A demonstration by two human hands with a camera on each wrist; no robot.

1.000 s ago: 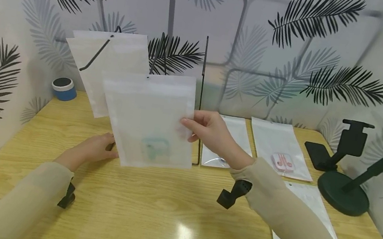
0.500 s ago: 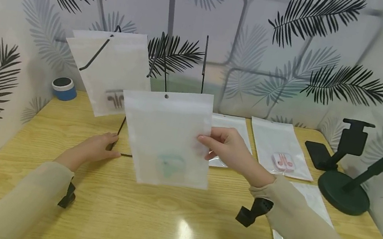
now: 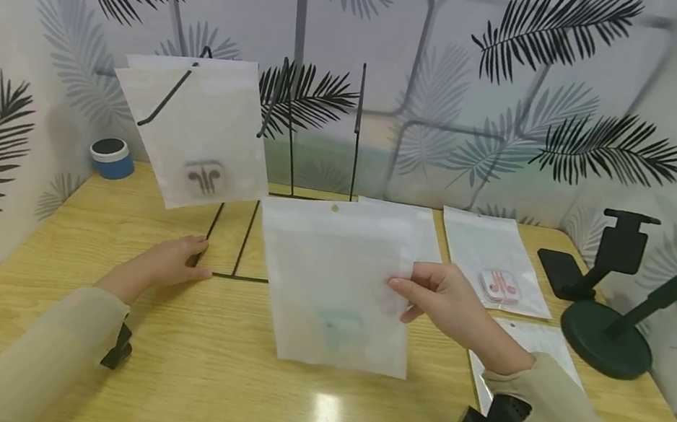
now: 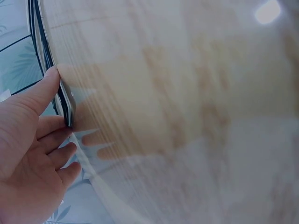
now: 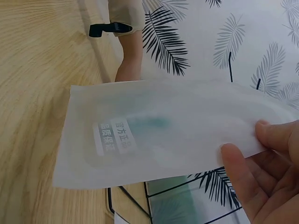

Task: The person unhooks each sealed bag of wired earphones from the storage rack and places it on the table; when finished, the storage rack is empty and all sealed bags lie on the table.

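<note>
My right hand point(image 3: 446, 304) pinches the side edge of a white translucent pouch point(image 3: 331, 261) between thumb and fingers. The pouch hangs upright above the table, with a small hole at its top and a blurred green item showing through near the bottom. In the right wrist view, white labels with printed characters point(image 5: 114, 136) show through the pouch. At the table, my left hand point(image 3: 163, 261) holds the front left corner of a black wire rack point(image 3: 239, 244); the left wrist view has thumb and forefinger on the dark frame point(image 4: 65, 105). White pouches point(image 3: 200, 125), the front one containing dark earphones, hang from the rack's left hook.
Several white pouches lie at the right, one with pink earphones point(image 3: 500, 286), another pouch point(image 3: 553, 360) partly under my right forearm. A dark stand point(image 3: 606, 342) and a black phone point(image 3: 559, 273) are beyond them. A blue round container point(image 3: 113, 159) stands back left.
My right hand has moved the pouch away from the rack's right hook, to the right, down and nearer. The left hand has stayed at the rack's corner.
</note>
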